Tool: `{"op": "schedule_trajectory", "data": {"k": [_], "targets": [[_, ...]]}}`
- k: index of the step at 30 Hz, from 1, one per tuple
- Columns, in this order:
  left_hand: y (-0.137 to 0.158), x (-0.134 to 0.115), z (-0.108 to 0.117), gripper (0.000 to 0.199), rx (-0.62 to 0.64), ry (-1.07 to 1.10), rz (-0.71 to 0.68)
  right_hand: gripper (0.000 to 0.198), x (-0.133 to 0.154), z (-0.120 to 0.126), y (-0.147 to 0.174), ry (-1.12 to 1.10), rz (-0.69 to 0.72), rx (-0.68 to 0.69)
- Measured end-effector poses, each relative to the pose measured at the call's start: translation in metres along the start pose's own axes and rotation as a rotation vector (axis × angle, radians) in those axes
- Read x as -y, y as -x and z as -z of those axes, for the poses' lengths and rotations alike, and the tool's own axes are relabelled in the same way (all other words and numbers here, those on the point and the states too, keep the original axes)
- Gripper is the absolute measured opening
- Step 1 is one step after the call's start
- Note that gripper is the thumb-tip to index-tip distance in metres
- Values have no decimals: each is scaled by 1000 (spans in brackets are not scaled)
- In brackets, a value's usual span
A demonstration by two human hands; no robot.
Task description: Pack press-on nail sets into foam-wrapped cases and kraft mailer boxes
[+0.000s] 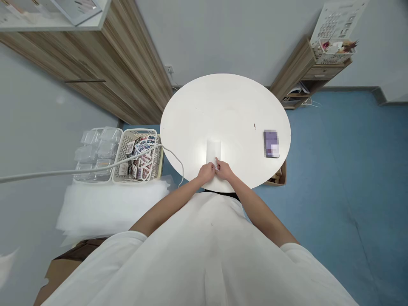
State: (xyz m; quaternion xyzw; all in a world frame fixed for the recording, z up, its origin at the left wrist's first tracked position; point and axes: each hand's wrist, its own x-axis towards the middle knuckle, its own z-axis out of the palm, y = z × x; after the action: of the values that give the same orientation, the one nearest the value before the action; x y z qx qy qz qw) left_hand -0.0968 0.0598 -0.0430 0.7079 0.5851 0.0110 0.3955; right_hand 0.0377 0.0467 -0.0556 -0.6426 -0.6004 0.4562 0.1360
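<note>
A thin white rectangular sheet (213, 151) lies on the round white table (223, 97) near its front edge; whether it is paper, film or a bag, I cannot tell. My left hand (207, 172) is closed at the sheet's near left corner, its fingers pinched on that end. Close beside it, my right hand (225, 170) pinches the same near end, thumb and finger together. The hands almost touch, and the part between the fingers is mostly hidden.
A blurred purple item (271, 144) rests on the table's right side, with a small dark red bit near it. To the left stand a basket of printed packets (118, 170) and a basket of clear plastic boxes (95, 157). A white cable (140, 158) reaches the table's left edge.
</note>
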Motion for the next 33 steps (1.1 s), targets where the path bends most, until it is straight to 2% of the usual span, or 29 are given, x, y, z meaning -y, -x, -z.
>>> {"op": "schedule_trajectory", "data": {"k": [4,9,12,15,20,23,25,29,31,33], "targets": [[8,3,-4,17,-6,10,-116,56,-4,8,-2,-256,-64,14],[16,14,-7,16,-47,2,-261,49,2,1,-7,-198,-161,-132],[14,22,-4,23,-171,57,-260,51,3,-3,-5,-170,-155,-142],[4,29,-1,34,-297,21,-240,52,2,-4,-1,-165,-129,-139],[-9,32,-2,42,-205,-105,-338,62,-4,-6,5,-135,-82,-148],[-11,33,0,42,-177,-149,-380,64,-8,-7,10,-23,29,-188],[-12,32,3,42,-148,-165,-408,62,-9,-4,15,126,140,-213],[-15,31,10,43,-113,-178,-427,75,-10,1,16,486,330,-93],[-17,30,11,43,-109,-171,-423,82,-10,0,12,616,368,-36],[-20,29,12,43,-104,-161,-415,79,-13,-3,6,706,378,-38]]}}
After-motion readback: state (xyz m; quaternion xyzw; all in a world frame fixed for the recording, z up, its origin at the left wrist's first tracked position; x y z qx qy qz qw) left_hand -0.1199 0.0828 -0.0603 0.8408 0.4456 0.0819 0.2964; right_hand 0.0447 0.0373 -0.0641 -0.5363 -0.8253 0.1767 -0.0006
